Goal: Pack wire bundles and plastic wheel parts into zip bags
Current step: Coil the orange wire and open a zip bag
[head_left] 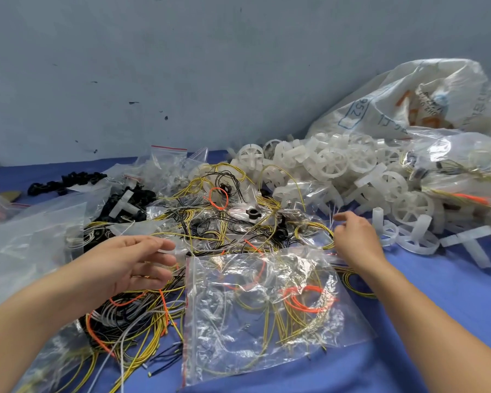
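Our left hand [131,262] hovers with fingers straight and loosely together, holding nothing, above the wires [142,316]. Our right hand [352,236] reaches forward, fingers loosely curled over wires; whether it pinches one we cannot tell. Between our hands lies a zip bag [255,316] already holding wires. The wheels [332,163] are piled beyond. We judge we are gathering a bundle; next, a firm grip.

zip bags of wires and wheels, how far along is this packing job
Early on. Done: one zip bag in front already holds yellow and orange wires. In hand: nothing; the left hand is open above the loose wires, and the right hand reaches toward the tangle behind the bag. Left: that wire tangle and the big pile of white wheels, still loose.
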Demonstrator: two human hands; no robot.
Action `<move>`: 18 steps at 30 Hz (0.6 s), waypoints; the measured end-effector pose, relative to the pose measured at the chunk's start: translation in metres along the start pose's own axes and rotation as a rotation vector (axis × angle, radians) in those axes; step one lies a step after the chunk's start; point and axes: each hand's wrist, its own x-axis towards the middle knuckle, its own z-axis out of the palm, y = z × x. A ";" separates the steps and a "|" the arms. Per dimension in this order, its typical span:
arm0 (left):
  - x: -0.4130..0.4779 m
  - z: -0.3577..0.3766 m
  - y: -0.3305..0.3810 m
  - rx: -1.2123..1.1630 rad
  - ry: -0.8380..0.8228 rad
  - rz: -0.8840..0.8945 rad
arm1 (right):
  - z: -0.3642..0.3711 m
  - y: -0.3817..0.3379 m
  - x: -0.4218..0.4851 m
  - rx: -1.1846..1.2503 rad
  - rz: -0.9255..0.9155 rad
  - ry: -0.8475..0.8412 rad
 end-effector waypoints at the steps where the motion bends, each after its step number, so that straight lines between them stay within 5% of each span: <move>1: 0.000 0.001 0.000 -0.001 -0.004 -0.002 | 0.001 0.003 0.002 0.008 0.034 -0.041; 18: 0.002 -0.005 -0.005 -0.018 -0.048 -0.038 | -0.008 0.008 0.015 0.257 0.233 -0.266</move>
